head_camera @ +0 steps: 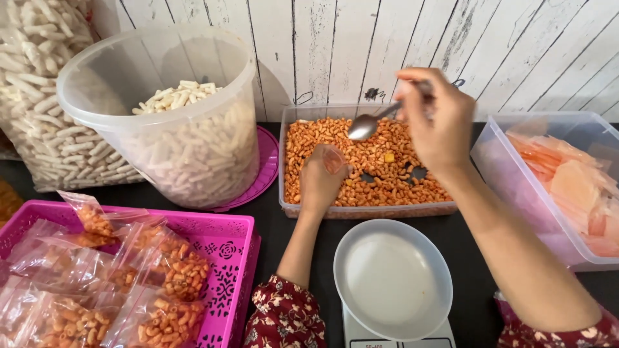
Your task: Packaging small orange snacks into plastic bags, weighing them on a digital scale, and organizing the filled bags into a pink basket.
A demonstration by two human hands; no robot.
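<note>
Starting nearest the wearer: a white kitchen scale with a round white pan, nothing in it, sits between the two forearms on a black tabletop.

Left of it, a pink openwork basket holds filled clear packets of orange curled snacks, heaped loosely; no labels show on them.

Beyond the scale, a clear rectangular tub of the same orange snacks lies crosswise. The left hand rests on the tub's near part, fingers closed round a small clear bag with its mouth turned up and to the right.

The right hand hovers above the tub's far right, pinching the handle of a metal spoon. The spoon's long axis slopes down and left, its bowl just above and right of the bag mouth, apart from it; whether the bowl carries anything cannot be told. The right hand is the higher, the left nearer the bag.

Right: a clear box of pale orange and pink crackers.

Far left: a round clear tub of white stick snacks on a pink lid, then a large clear sack of the same, against a white plank wall.
</note>
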